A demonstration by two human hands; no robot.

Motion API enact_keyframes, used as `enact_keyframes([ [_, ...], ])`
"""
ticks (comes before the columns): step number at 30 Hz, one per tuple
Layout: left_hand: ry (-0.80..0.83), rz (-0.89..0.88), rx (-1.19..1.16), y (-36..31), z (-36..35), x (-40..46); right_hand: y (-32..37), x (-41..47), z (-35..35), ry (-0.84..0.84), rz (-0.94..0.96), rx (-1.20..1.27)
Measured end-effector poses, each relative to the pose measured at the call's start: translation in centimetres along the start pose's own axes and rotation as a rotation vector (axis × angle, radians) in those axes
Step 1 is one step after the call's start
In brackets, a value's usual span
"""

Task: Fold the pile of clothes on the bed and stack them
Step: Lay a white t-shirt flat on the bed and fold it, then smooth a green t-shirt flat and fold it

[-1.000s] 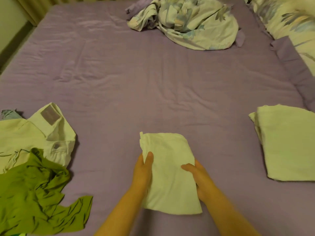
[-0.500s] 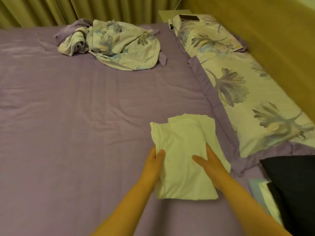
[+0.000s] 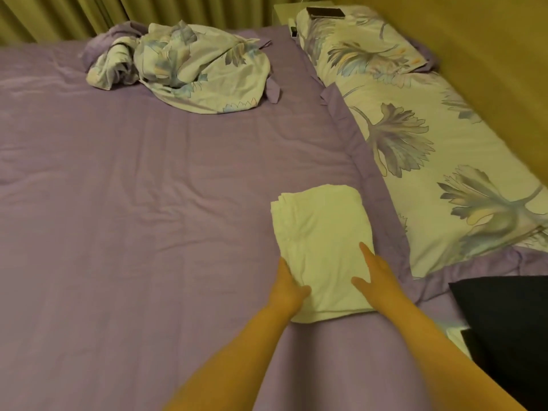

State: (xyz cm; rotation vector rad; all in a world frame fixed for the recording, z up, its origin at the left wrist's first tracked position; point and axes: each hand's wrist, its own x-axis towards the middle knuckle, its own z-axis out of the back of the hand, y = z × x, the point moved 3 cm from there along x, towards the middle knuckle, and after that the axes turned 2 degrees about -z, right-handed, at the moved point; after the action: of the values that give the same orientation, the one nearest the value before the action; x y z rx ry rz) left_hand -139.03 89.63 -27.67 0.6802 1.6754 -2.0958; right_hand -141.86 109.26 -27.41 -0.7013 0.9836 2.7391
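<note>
Right of centre in the frame, a folded pale garment [image 3: 321, 250] lies on the purple bed [image 3: 148, 218], seemingly atop another folded piece, with the left hand [image 3: 289, 287] at its lower left edge and the right hand [image 3: 376, 280] flat on it, fingers [image 3: 366, 250] spread, gripping nothing.

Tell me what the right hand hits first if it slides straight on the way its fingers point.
The right hand would stay on the folded cloth, then probably meet the purple sheet beyond it.
</note>
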Motion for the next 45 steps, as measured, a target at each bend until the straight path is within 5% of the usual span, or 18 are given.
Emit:
enact_keyframes([
  [7,-0.020,0.102,0.253,1.1,0.1,-1.7,-0.6,-3.1,-1.0,-0.077,-0.152,-0.371],
  [19,-0.074,0.126,0.433,1.4,8.8,-17.1,10.1,-15.4,-5.6,0.081,0.145,-0.410],
  [23,-0.135,0.121,0.592,3.5,13.2,-23.0,14.3,-20.2,-9.7,0.163,0.223,-0.482],
  [45,-0.556,0.253,0.522,26.2,38.6,-61.8,37.1,-52.2,-38.3,0.362,0.702,-0.695],
])
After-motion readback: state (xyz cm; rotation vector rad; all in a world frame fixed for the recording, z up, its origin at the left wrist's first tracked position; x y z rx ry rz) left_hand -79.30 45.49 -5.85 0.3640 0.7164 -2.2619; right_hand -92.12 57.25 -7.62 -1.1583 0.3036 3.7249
